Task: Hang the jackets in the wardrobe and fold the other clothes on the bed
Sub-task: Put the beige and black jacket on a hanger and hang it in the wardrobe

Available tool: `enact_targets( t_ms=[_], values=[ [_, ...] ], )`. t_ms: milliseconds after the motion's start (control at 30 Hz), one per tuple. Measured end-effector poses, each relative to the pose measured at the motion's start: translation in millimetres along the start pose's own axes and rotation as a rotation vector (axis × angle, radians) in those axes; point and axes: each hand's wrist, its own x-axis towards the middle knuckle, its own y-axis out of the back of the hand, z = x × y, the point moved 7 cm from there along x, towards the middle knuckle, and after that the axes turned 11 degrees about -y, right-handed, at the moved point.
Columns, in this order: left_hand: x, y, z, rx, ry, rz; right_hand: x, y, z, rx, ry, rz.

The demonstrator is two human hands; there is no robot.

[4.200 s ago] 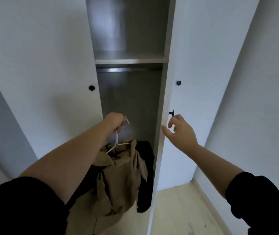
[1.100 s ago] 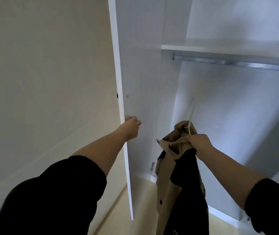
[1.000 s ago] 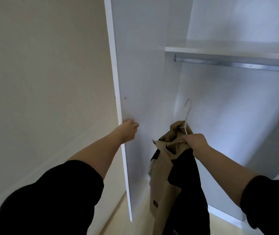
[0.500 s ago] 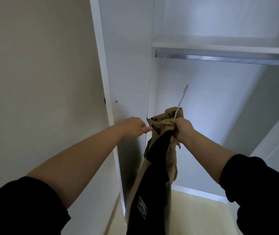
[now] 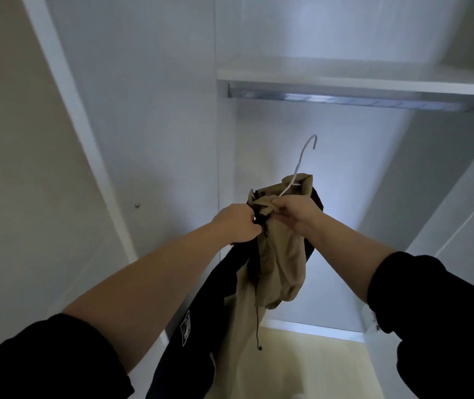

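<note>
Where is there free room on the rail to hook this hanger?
The whole visible rail under the shelf is bare, and open space lies between it and the hanger. Crowded only below, where the left hand and right hand grip the jackets.

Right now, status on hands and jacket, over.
Left hand and right hand both grip the jacket at its collar. White hanger hook free, below the rail, not yet hung. Nothing visible between hook and rail.

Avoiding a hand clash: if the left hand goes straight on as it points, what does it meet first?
The left hand grips the tan-and-black jacket; straight on it likely meets the right hand, depth unclear.
</note>
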Motion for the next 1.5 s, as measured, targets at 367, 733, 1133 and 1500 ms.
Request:
enact_targets(
  t_ms=[367,733,1133,1500],
  values=[
    [124.0,7.6,-19.0,-0.052,0.003,0.229,115.3,15.8,-70.8,-0.178,-0.022,-0.093],
    [204.2,59.7,-57.4,-0.010,0.152,0.456,186.0,-29.8,-154.0,-0.371,0.101,-0.182],
    [290.4,113.1,-108.6,-0.015,0.184,0.570,241.1,-58.4,-223.5,-0.195,0.223,-0.286],
    [331.2,95.8,-156.2,-0.081,0.320,0.454,288.0,-40.3,-213.8,-0.243,0.089,-0.186]
  ],
)
